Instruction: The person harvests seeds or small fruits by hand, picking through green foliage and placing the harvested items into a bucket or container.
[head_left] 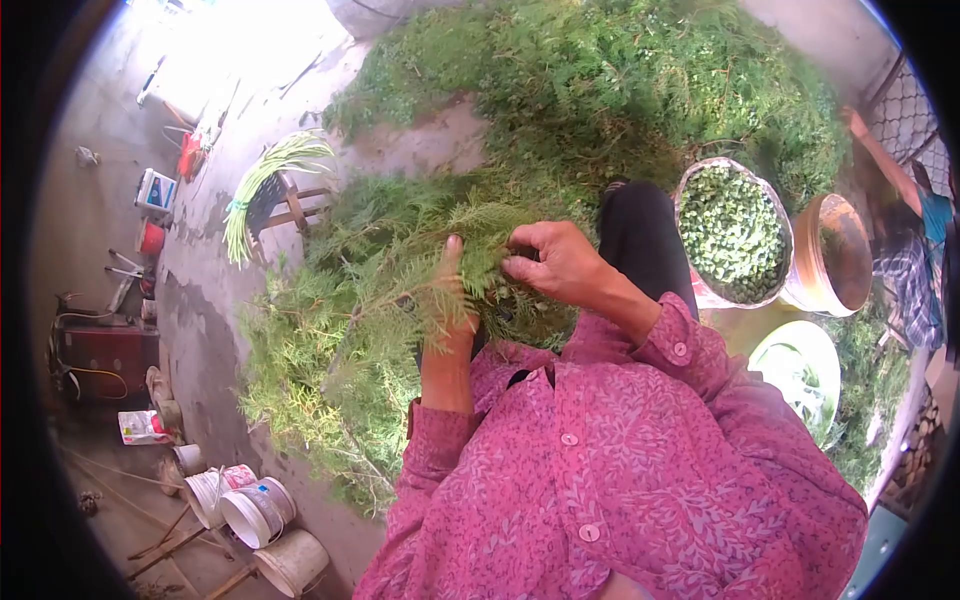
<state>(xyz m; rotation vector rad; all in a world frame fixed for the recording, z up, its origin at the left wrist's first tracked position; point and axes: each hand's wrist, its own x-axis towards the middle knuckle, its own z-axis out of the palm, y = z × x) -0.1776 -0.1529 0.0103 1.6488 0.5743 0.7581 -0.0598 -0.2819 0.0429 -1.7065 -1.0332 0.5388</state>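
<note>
Feathery green evergreen sprigs, a leafy branch (pixel 405 270), lie across my lap. My left hand (pixel 455 300) is wrapped round this branch, its thumb pointing up and the other fingers largely hidden by foliage. Just to its right, my right hand (pixel 560 262) is closed in a pinch at the edge of the sprigs; what sits between thumb and fingers is too small to make out. A round container of small green pieces (pixel 733 235) stands to the right of my knee.
Cut greenery (pixel 620 80) is heaped ahead. A tan bucket (pixel 838 255) and pale green basin (pixel 800 375) stand right, near another person's arm (pixel 890 165). Long green stalks (pixel 250 205) lie over a stool at left. White buckets (pixel 258 512) lie lower left.
</note>
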